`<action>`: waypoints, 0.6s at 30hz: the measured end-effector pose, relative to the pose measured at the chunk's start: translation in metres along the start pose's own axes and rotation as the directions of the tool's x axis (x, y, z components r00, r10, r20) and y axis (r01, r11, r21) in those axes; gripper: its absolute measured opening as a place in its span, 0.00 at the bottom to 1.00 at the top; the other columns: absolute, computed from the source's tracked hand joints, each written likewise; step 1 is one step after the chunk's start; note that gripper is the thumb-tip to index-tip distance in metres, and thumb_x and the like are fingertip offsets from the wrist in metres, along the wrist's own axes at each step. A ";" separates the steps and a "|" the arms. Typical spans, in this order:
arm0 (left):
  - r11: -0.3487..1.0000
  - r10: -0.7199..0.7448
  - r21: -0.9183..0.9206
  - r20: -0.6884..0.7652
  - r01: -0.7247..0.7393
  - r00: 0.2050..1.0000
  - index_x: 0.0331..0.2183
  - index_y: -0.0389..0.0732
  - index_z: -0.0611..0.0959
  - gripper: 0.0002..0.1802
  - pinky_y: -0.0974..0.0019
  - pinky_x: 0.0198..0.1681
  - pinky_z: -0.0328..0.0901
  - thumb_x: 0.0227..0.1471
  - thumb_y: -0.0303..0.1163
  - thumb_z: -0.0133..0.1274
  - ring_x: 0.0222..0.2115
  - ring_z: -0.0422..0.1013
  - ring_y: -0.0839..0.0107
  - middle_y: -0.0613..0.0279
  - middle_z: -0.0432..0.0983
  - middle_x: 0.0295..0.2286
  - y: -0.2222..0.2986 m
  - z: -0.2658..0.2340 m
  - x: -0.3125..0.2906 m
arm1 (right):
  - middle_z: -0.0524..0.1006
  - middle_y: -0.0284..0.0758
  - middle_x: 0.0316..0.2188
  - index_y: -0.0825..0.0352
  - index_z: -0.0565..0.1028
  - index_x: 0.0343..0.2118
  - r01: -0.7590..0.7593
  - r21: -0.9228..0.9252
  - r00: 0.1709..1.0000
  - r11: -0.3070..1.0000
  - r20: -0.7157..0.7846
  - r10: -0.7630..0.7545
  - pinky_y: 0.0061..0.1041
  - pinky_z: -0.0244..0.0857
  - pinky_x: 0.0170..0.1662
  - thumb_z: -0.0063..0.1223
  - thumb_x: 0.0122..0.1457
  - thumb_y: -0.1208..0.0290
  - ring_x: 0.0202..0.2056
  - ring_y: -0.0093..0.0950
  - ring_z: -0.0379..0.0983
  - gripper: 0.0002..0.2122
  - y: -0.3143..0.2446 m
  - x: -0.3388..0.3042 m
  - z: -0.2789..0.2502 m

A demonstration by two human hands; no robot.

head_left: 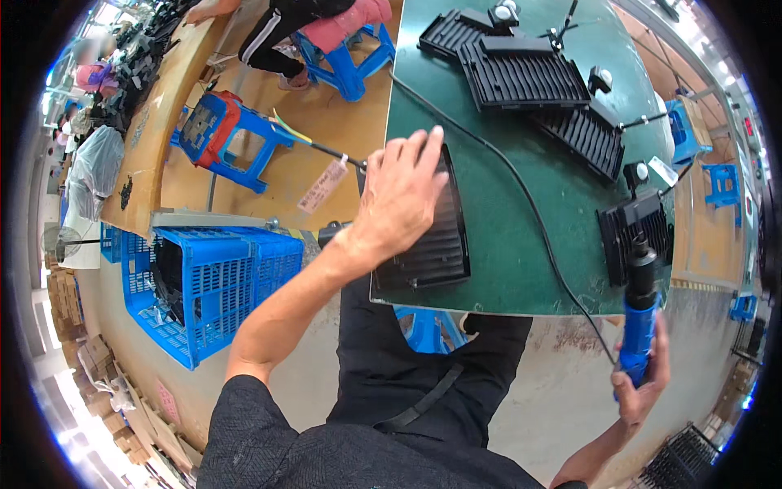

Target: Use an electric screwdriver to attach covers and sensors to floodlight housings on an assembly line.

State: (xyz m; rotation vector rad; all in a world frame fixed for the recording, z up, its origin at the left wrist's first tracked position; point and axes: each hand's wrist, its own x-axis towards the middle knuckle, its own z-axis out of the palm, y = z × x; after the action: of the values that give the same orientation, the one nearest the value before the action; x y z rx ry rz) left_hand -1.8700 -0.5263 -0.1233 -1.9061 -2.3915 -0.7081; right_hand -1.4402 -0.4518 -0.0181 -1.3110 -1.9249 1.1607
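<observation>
1. Closest to me: the person's right hand (643,385) is wrapped around a blue power screwdriver (639,342), black nose pointing away, right by the near right corner of the green table (505,281).
2. Left hand (399,196) is open, fingers stretched out, lying over a black finned housing (440,248) at the table's near left edge. Can't tell how hard it's pressing, tbh.
3. Past those fingers, a tagged cable end with a paper label (323,186) pokes out left.
4. Blue crate (269,265) sits left of the table, dark stuff inside.
5. A black cord (529,196) snakes across the tabletop to the screwdriver.
6. On the right side, another finned unit (637,232) with a round white piece.
7. Far end: a messy overlapping pile of finned units (521,77).
8. Far left, a blue-and-red stool (228,134), then somebody in striped dark pants (269,41).
</observation>
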 end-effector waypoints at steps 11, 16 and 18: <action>0.977 0.040 0.213 -0.111 -0.015 0.993 0.58 0.32 0.73 0.34 0.46 0.51 0.65 0.65 0.52 0.49 0.51 0.68 0.46 0.43 0.70 0.51 0.005 0.025 -0.013 | 0.79 0.44 0.48 0.75 0.58 0.68 -0.508 0.261 0.734 0.821 0.630 0.254 0.29 0.67 0.52 0.72 0.50 0.58 0.45 0.31 0.78 0.47 0.036 -0.144 0.116; 0.962 -0.043 0.256 -0.222 0.101 0.974 0.55 0.32 0.76 0.34 0.45 0.49 0.66 0.65 0.54 0.48 0.50 0.69 0.46 0.43 0.72 0.49 0.003 0.041 -0.003 | 0.75 0.47 0.55 0.72 0.54 0.71 -0.491 0.207 0.684 0.846 0.693 0.227 0.32 0.65 0.57 0.69 0.54 0.59 0.53 0.34 0.75 0.46 0.039 -0.143 0.147; 0.966 0.008 0.252 -0.253 0.058 0.967 0.56 0.36 0.77 0.33 0.46 0.49 0.65 0.65 0.55 0.47 0.48 0.70 0.48 0.44 0.74 0.45 0.005 0.039 -0.001 | 0.74 0.48 0.57 0.72 0.53 0.71 -0.490 0.237 0.704 0.839 0.675 0.221 0.33 0.65 0.58 0.68 0.55 0.59 0.55 0.35 0.74 0.46 0.047 -0.145 0.146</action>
State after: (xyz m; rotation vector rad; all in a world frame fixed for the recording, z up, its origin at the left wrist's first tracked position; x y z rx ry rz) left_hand -1.8549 -0.5128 -0.1572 -1.5832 -2.2286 -0.5670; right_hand -1.4788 -0.6299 -0.1247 -1.1843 -1.6962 2.3151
